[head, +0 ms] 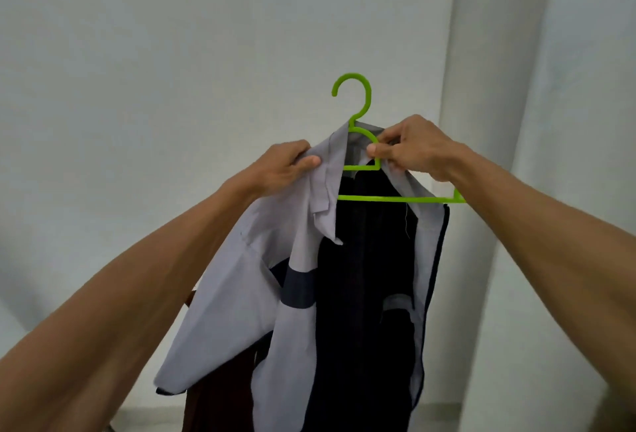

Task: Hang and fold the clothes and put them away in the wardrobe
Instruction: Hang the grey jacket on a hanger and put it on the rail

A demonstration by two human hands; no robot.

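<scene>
Against white wall [144,63], held mid-air: grey work shirt [234,294], dark lining, half-seated on green plastic hanger [373,198]; right hanger end bare. Best next: draw shoulder over that end, keep bar level, collar centred. Left hand [282,166] grips collar fabric, fingers curled. Right hand [416,146] pinches hanger neck with collar.

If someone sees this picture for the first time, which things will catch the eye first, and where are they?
The bright green hanger stands out, held up mid-picture against the pale wall, hook free. A grey shirt with a dark inside hangs from it to the bottom edge. The left hand grips the shirt's collar side; the right hand pinches the hanger.
</scene>
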